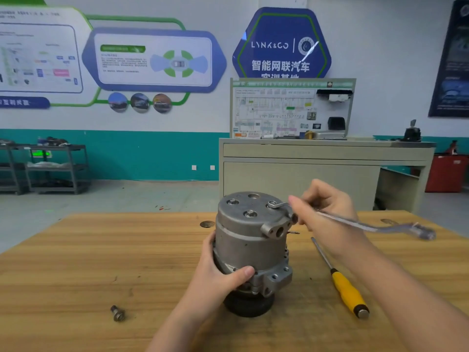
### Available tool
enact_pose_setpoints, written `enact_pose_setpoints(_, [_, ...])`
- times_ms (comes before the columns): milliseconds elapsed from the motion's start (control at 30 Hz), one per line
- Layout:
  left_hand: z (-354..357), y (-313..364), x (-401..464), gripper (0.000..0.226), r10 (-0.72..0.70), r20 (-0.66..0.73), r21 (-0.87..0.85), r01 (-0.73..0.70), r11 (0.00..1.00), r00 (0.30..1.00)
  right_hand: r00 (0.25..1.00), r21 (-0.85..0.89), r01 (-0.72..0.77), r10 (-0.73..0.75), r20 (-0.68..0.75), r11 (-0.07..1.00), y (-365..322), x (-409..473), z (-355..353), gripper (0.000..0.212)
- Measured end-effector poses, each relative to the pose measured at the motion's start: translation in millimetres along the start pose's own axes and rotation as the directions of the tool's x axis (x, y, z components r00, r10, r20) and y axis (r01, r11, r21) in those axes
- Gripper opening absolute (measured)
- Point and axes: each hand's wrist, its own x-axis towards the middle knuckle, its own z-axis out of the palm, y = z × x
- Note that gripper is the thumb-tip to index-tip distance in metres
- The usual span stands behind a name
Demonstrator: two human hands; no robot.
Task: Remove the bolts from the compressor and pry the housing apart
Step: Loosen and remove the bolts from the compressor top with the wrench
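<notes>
Wooden bench (76, 262), left hand (218, 273) gripping compressor (251, 245), right hand (324, 209) gripping wrench (355, 222) (blurred)

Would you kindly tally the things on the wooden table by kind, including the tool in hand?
Compressor: 1
Wrench, gripped by the right hand: 1
Yellow-handled screwdriver: 1
Loose bolt lying on the table: 1
Total: 4
The left hand steadies the compressor.
</notes>
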Motion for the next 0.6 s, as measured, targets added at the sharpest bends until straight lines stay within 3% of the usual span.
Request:
enact_pose_setpoints(33, [-1, -1, 1, 0.107, 0.002, 0.002, -0.003, -0.002, 1.0, 1.0, 0.991, 0.251, -0.135, 0.127, 0.047, 0.959, 6, 5, -6, 0.04])
enact_pose_setpoints(67, [-2, -1, 1, 0.109, 0.004, 0.006, -0.005, -0.004, 1.0, 1.0, 0.958, 0.461, -0.287, 0.256, 0.132, 0.84, 12, 13, -11, 0.036])
enact_pose_setpoints(100, [-2, -2, 2, 0.112, 0.002, 0.014, -0.004, -0.002, 1.0, 1.0, 0.904, 0.561, -0.425, 0.364, 0.225, 0.71, 17, 23, -15, 0.031])
enact_pose_setpoints(167, [-1, -3, 3, 0.11, -0.008, 0.037, 0.006, 0.008, 1.0, 0.999, 0.789, 0.53, -0.611, 0.509, 0.344, 0.588, 26, 44, -16, 0.025])
enact_pose_setpoints(267, [-1, -3, 4, 0.106, 0.001, 0.042, 0.025, -0.002, 1.0, 0.999, 0.685, 0.384, -0.728, 0.594, 0.421, 0.567, 33, 73, -3, 0.017])
enact_pose_setpoints(333, [-2, -3, 4, 0.109, 0.019, 0.021, 0.038, -0.02, 0.999, 1.0, 0.707, 0.393, -0.708, 0.583, 0.402, 0.588, 30, 84, 10, 0.028])
enact_pose_setpoints(367, [-2, -3, 3, 0.11, 0.028, 0.018, 0.04, -0.029, 0.999, 0.999, 0.746, 0.495, -0.663, 0.549, 0.378, 0.561, 26, 88, 13, 0.033])
enact_pose_setpoints(467, [-3, -3, 3, 0.106, 0.044, 0.005, 0.047, -0.044, 0.998, 0.999, 0.842, 0.805, -0.461, 0.47, 0.265, 0.372, 7, 89, 15, 0.029])
enact_pose_setpoints(500, [-3, -3, 3, 0.104, 0.047, -0.003, 0.046, -0.047, 0.998, 0.999, 0.855, 0.819, -0.41, 0.483, 0.19, 0.402, 2, 84, 12, 0.032])
enact_pose_setpoints(600, [-2, -3, 3, 0.101, 0.047, -0.008, 0.034, -0.047, 0.998, 0.999, 0.858, 0.613, -0.364, 0.509, -0.072, 0.701, -4, 63, 2, 0.033])
